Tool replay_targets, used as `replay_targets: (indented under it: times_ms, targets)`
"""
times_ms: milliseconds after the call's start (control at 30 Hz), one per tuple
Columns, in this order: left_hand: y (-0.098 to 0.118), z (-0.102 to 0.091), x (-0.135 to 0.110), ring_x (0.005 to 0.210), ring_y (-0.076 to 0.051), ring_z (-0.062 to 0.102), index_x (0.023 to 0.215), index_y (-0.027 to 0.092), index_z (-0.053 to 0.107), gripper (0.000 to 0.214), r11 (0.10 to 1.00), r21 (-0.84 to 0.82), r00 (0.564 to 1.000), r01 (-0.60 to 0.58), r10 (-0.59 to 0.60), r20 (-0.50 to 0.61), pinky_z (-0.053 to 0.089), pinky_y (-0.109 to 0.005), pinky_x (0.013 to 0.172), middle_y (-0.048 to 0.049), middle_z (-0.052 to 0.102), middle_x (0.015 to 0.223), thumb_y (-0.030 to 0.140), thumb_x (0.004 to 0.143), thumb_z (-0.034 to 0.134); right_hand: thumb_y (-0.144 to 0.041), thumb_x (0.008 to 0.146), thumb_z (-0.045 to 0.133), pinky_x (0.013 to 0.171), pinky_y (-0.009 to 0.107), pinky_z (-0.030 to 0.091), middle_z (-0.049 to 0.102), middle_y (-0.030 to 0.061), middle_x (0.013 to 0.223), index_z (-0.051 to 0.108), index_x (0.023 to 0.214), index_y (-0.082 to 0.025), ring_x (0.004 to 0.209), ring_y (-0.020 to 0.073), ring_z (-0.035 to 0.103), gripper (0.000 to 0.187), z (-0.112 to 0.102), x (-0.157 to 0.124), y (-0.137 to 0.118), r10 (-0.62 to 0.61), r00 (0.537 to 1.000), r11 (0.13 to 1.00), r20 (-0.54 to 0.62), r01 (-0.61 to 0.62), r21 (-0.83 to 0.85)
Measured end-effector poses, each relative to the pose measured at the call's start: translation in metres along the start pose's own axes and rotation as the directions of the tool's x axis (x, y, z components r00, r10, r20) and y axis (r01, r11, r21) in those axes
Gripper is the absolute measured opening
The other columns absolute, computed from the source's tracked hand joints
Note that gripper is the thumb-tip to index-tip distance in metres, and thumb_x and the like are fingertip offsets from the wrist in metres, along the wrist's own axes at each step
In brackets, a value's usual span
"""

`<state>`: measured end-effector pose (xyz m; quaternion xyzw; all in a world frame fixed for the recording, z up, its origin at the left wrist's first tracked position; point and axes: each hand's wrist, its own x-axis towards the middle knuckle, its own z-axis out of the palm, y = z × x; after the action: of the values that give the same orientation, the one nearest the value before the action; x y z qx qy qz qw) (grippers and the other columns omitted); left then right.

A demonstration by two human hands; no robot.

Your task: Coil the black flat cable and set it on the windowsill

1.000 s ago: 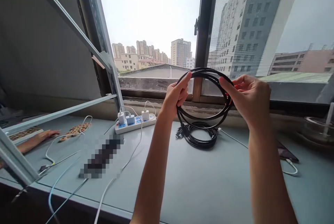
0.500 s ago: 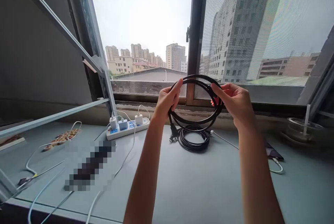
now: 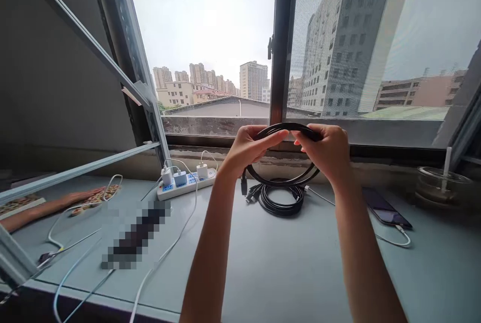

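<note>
Between my two hands hangs a coiled black cable (image 3: pixel 282 182), its loops upright above the table. My left hand (image 3: pixel 252 146) is closed on the upper left of the coil, thumb laid along the top loops. On the upper right, my right hand (image 3: pixel 326 148) pinches the same loops, and the two thumbs nearly meet. A black connector (image 3: pixel 244 185) dangles at the coil's lower left. Behind and below it, a second coiled black cable (image 3: pixel 280 208) lies on the table, its upper part overlapped by the held loops.
A white power strip (image 3: pixel 188 184) with several chargers sits left by the window. At right are a phone (image 3: pixel 386 207) on a white cable and a clear lidded cup (image 3: pixel 439 187) with a straw. Another person's arm (image 3: pixel 41 211) rests at far left beside a metal frame (image 3: pixel 80 167).
My hands have drawn closer together along the top of the coil, and the loops have dropped a little. Another person's arm has come in at the left.
</note>
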<state>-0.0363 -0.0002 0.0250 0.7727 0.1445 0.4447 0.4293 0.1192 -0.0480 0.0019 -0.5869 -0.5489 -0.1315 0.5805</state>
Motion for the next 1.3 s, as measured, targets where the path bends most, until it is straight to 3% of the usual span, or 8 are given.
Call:
replay_targets:
  times_ms: [100,200,400,600,767,900,1133,1300]
  targets:
    - [-0.015,0.005,0.007,0.040,-0.002,0.027,0.055,0.018,0.046,0.033,1.000,0.020,1.000,-0.007,0.007,-0.023,0.022,-0.020,0.040,0.0077,0.033,0.046,0.037,0.071,0.068,-0.042,0.074,0.059,0.051,0.027,0.028,0.050,-0.0012,0.045,0.063,0.056,-0.022,0.050,0.0156,0.048,0.028,-0.010,-0.003,-0.006,0.024,0.989,0.985,-0.145,-0.048,-0.164]
    - [-0.036,0.007,0.017,0.048,-0.006,0.042,0.055,0.018,0.046,0.030,0.993,0.111,0.998,-0.028,0.034,-0.046,0.033,-0.022,0.049,0.0035,0.046,0.049,0.035,0.075,0.061,-0.040,0.072,0.061,0.051,0.027,0.026,0.051,-0.0004,0.048,0.065,0.058,-0.021,0.052,0.0159,0.047,0.023,-0.015,-0.003,-0.007,0.048,0.969,0.980,-0.241,-0.093,-0.177]
    - [-0.043,0.004,0.015,0.059,-0.014,0.052,0.063,0.020,0.056,0.036,0.893,0.429,0.978,0.136,-0.053,-0.200,0.035,-0.024,0.054,-0.0016,0.058,0.063,0.050,0.080,0.050,-0.031,0.071,0.063,0.050,0.028,0.028,0.042,-0.0039,0.041,0.064,0.054,-0.017,0.044,0.0096,0.037,0.022,-0.012,0.002,0.005,0.136,0.922,0.984,-0.363,-0.083,0.159]
    - [-0.027,0.005,0.002,0.042,-0.015,0.046,0.039,0.021,0.046,0.063,0.823,0.434,0.927,0.366,-0.280,-0.249,0.032,-0.028,0.047,-0.0054,0.051,0.040,0.068,0.081,0.037,-0.030,0.069,0.065,0.045,0.026,0.023,0.040,-0.0055,0.039,0.065,0.054,-0.015,0.041,0.0067,0.032,0.021,-0.007,-0.001,-0.001,0.131,0.921,0.957,-0.366,-0.021,0.290]
    - [-0.027,-0.001,0.003,0.044,-0.013,0.048,0.037,0.021,0.044,0.058,0.859,0.465,0.966,0.212,-0.112,-0.232,0.034,-0.026,0.049,-0.0046,0.052,0.038,0.052,0.086,0.043,-0.032,0.070,0.066,0.045,0.025,0.021,0.037,-0.0060,0.039,0.061,0.051,-0.015,0.041,0.0058,0.030,0.026,-0.007,-0.008,-0.017,0.059,0.908,0.954,-0.414,0.071,0.292]
    - [-0.026,-0.004,0.003,0.041,-0.011,0.046,0.037,0.021,0.041,0.055,0.808,0.580,0.983,0.105,0.004,-0.184,0.035,-0.025,0.052,-0.0018,0.049,0.036,0.041,0.087,0.043,-0.030,0.071,0.063,0.046,0.026,0.024,0.040,-0.0045,0.041,0.062,0.052,-0.016,0.042,0.0069,0.035,0.024,-0.011,-0.010,-0.018,0.049,0.900,0.970,-0.433,0.061,0.236]
    - [-0.018,-0.002,0.002,0.038,-0.010,0.047,0.038,0.020,0.039,0.054,0.784,0.616,0.976,0.084,0.061,-0.210,0.040,-0.026,0.059,0.0000,0.050,0.036,0.043,0.087,0.044,-0.033,0.068,0.060,0.044,0.028,0.040,0.051,-0.0014,0.046,0.064,0.060,-0.018,0.041,0.0127,0.050,0.018,-0.019,0.000,-0.002,0.235,0.936,0.961,-0.262,-0.183,0.207]
    - [-0.021,-0.006,0.004,0.036,-0.008,0.042,0.033,0.020,0.037,0.058,0.806,0.589,0.961,0.050,0.122,-0.249,0.038,-0.025,0.054,-0.0006,0.044,0.032,0.042,0.087,0.045,-0.038,0.068,0.063,0.044,0.027,0.045,0.054,-0.0029,0.054,0.063,0.070,-0.019,0.041,0.0125,0.054,0.020,-0.013,0.006,0.007,0.275,0.955,0.941,-0.112,-0.243,0.235]
